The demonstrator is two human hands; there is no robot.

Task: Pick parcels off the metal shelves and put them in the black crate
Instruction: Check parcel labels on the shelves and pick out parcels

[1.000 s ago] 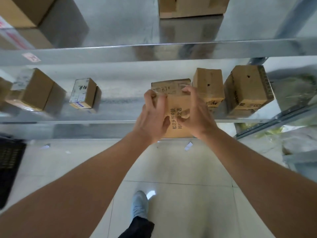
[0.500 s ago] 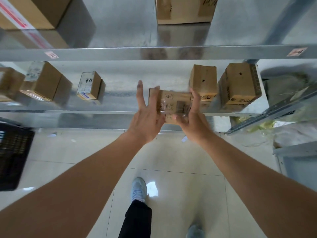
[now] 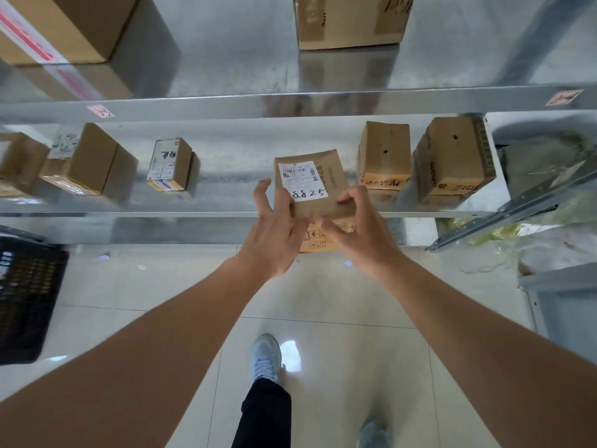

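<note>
**Small labelled box, both hands on it at the shelf edge**

So the cardboard box [image 3: 311, 189] with the white label [image 3: 303, 181] reading 5825 is sitting right at the front lip of the middle metal shelf [image 3: 226, 166], partly hanging out over the edge. The left hand [image 3: 274, 234] is against its left side, thumb pressing the near face while the other fingers are spread and mostly off it. The right hand [image 3: 358, 227] is pinching the right side with curled fingers and thumb.

Handling-wise, I'd guess it's light. It's small, and the cardboard looks a bit dented and soft along the top, so I wouldn't squeeze the flat faces hard. Best bet is opposite side walls near the corners, where it's stiffest. Plain cardboard shouldn't be slippery, though any taped patches might be.

The black crate [image 3: 29, 295] is down on the floor, well off to the left.
</note>
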